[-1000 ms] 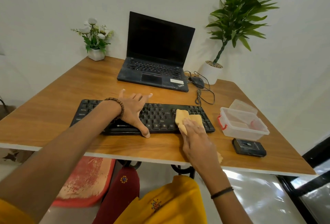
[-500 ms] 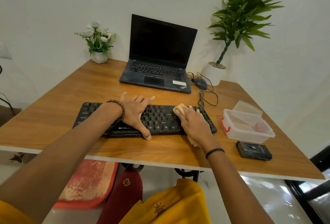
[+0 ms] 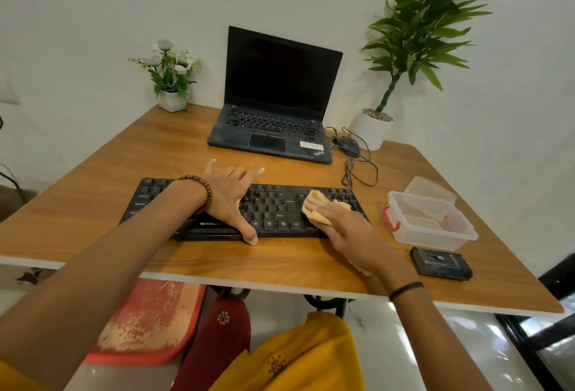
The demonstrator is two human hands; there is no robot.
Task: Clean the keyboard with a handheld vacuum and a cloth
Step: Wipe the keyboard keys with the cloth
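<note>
The left hand (image 3: 231,199) lies spread wide and flat across the middle of the keyboard (image 3: 280,208), thumb on its near edge, pinning it to the table (image 3: 118,169). The right hand (image 3: 345,232) presses the yellow cloth (image 3: 315,205) onto the right-end keys, fingers laid over it. A fold could snag under a keycap and lever it up. A long stroke rightward could bump the clear container (image 3: 435,235) nearby.
</note>
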